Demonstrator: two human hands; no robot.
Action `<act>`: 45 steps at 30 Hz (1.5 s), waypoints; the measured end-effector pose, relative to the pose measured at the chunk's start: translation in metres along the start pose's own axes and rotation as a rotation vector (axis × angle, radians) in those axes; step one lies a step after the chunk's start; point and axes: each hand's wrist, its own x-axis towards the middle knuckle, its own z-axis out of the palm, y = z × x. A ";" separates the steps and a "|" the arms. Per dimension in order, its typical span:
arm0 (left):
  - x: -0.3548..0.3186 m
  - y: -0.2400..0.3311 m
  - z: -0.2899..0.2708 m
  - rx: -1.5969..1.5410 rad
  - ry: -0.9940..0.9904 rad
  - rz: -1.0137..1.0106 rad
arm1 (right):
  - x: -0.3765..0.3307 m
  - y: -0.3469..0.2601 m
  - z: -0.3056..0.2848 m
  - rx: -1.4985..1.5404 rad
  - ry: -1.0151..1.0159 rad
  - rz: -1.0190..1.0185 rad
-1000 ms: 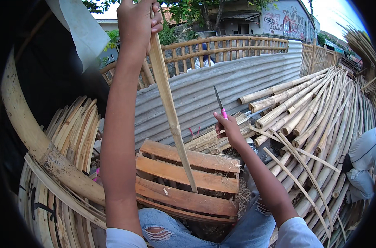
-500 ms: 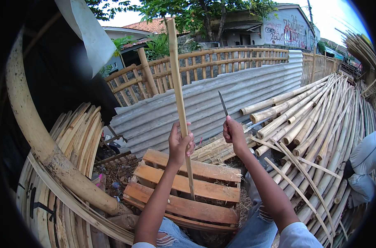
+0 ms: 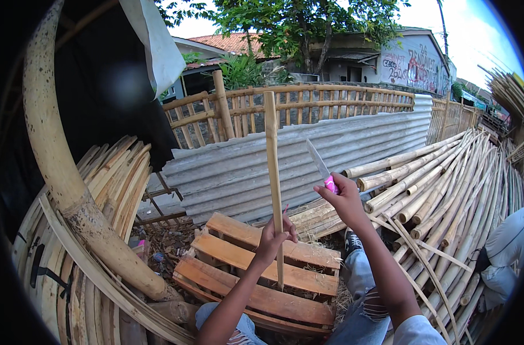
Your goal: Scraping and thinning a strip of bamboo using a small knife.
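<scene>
A long, flat bamboo strip [image 3: 273,155] stands almost upright, its lower end resting on a low orange-brown slatted wooden platform [image 3: 239,284]. My left hand [image 3: 273,237] is wrapped round the strip's lower part, a little above the slats. In my right hand [image 3: 346,200] is a knife [image 3: 318,158] with a bright pink handle, gripped with the blade pointing up and to the left. A gap separates the blade from the strip, which is to its left.
Bamboo poles [image 3: 440,190] lie heaped on the right, with thin strips across them. Split bamboo slats [image 3: 109,190] lean at left beside a thick bent-looking bamboo post [image 3: 72,201]. Corrugated grey sheeting [image 3: 239,172] and a bamboo fence [image 3: 331,103] stand ahead. White sacks [image 3: 506,241] sit far right.
The strip's top and my left hand are lower in view. My right hand has turned the knife, so its pink handle and broad blade now show. The whole view has also shifted slightly.
</scene>
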 end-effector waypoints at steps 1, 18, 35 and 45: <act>-0.001 0.000 0.002 -0.017 0.018 0.003 | -0.001 -0.003 0.001 -0.090 -0.015 0.006; -0.006 -0.026 0.012 0.109 0.215 -0.111 | 0.034 -0.015 0.014 -0.996 -0.298 -0.624; -0.002 -0.022 0.012 0.520 0.556 0.177 | 0.039 -0.016 0.037 -1.046 -0.482 -0.528; -0.002 -0.033 -0.007 0.420 0.463 0.119 | 0.039 -0.010 0.051 -1.091 -0.555 -0.605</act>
